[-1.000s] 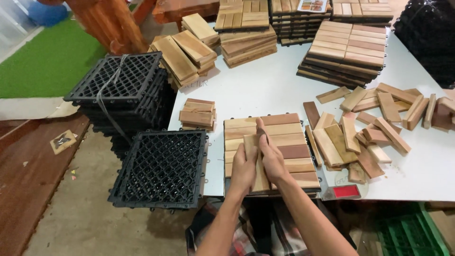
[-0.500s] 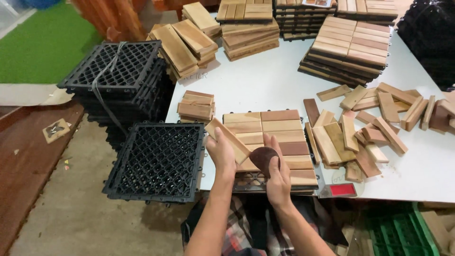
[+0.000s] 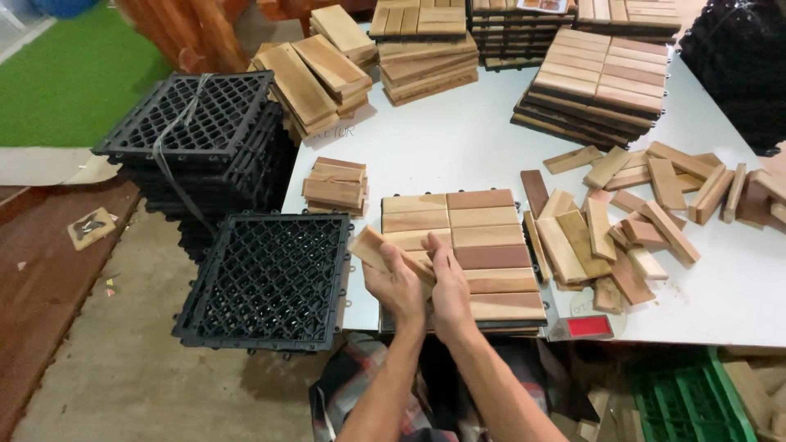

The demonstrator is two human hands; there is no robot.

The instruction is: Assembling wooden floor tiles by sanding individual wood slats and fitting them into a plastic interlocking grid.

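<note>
- Far left, a green mat (image 3: 70,90) lies on the floor beside a strip of reddish wood flooring (image 3: 37,303).
- Next to it stands a stack of black plastic grids (image 3: 196,123), bound with a strap.
- Below the stack, a single black grid (image 3: 266,282) sits with its right edge on the white table (image 3: 458,143) and its left part out past the table's edge.
- Just above that grid, a small pile of slats (image 3: 334,184) rests on the table.
- At the table's near edge, the left hand (image 3: 399,285) has its fingers closed around a light slat (image 3: 378,252), which is tilted, its free end pointing up and left.
- Touching it, the right hand (image 3: 450,282) lies with fingers flat and extended along the slat's other end; whether it actually clasps the slat I cannot tell.
- Both hands are over the left column of a wooden tile (image 3: 483,237) that lies on the table's near edge.
- Right of the tile, loose slats (image 3: 630,213) lie scattered in a heap.
- Behind, finished tiles (image 3: 602,78) stand in stacks.
- Under the table at the right, a green crate (image 3: 688,405) shows.
</note>
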